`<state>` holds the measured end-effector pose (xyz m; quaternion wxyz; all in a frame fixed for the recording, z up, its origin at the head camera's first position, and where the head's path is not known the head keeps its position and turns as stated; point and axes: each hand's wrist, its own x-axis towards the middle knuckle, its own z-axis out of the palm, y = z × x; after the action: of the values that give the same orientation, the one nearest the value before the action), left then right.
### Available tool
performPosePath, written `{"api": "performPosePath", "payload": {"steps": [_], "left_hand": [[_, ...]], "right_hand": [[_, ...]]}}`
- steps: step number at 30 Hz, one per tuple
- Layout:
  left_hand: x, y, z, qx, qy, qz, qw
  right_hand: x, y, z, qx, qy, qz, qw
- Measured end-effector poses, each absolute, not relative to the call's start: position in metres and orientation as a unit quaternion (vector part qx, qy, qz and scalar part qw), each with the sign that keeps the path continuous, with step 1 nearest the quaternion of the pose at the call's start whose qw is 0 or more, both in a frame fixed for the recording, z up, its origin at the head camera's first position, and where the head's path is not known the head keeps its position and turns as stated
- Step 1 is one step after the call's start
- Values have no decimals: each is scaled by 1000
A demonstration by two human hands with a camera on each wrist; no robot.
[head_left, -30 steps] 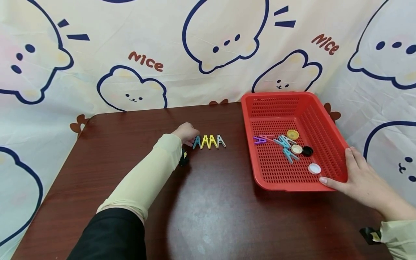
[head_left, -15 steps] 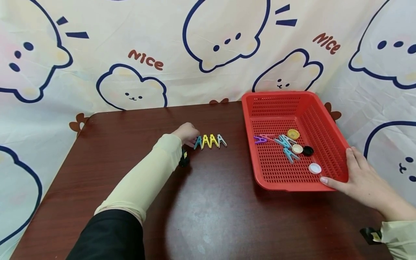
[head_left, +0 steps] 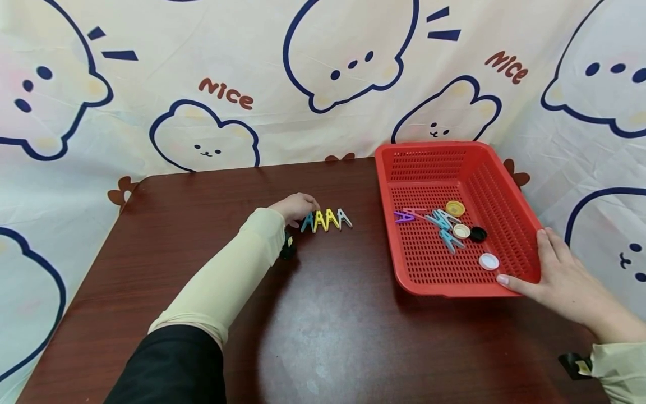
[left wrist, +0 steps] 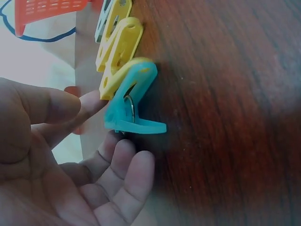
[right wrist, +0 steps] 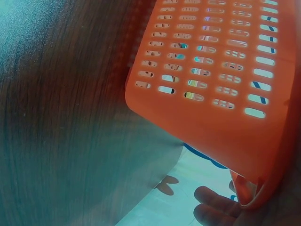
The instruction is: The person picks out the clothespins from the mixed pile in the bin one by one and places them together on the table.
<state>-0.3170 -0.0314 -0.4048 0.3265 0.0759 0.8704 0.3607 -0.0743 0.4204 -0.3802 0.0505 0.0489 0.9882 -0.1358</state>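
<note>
A short row of clothespins stands upright on the table. At its left end is a blue clothespin (head_left: 307, 223), then yellow clothespins (head_left: 331, 219), then a pale grey-blue clothespin (head_left: 344, 217). My left hand (head_left: 296, 207) is at the left end, fingers loosely spread. In the left wrist view the index fingertip reaches the lower end of a yellow clothespin (left wrist: 126, 42), while the thumb stands apart from the blue one. My right hand (head_left: 565, 280) grips the near right corner of a red plastic basket (head_left: 395, 252), thumb over the front rim, fingers along the right side.
Inside the basket lie several blue clothespins (head_left: 450, 241), a purple clothespin (head_left: 402, 217) and a pink one (head_left: 415, 212). Round caps lie there too: a yellow cap (head_left: 455, 209), a cream cap, a black cap (head_left: 477, 234) and a white cap (head_left: 488, 261). A printed cloth backs the brown table (head_left: 202, 191).
My left fingers have lifted a little and stretched right, from beside the blue clothespin to over the row's left end. The right hand and basket keep their place.
</note>
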Motion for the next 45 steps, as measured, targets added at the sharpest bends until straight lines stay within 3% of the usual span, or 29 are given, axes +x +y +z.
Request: {"api": "performPosePath", "payload": {"steps": [17, 27, 37, 45], "left_hand": [[-310, -22, -399, 82, 882, 346, 308], [-308, -11, -397, 196, 910, 231, 282], [-309, -3, -396, 202, 911, 223, 281], [-308, -4, -397, 167, 912, 281, 249]], "right_hand": [[-75, 420, -380, 57, 987, -141, 46], [-76, 420, -380, 55, 988, -140, 45], [-75, 420, -379, 52, 988, -141, 47], [-76, 420, -380, 54, 988, -139, 48]]}}
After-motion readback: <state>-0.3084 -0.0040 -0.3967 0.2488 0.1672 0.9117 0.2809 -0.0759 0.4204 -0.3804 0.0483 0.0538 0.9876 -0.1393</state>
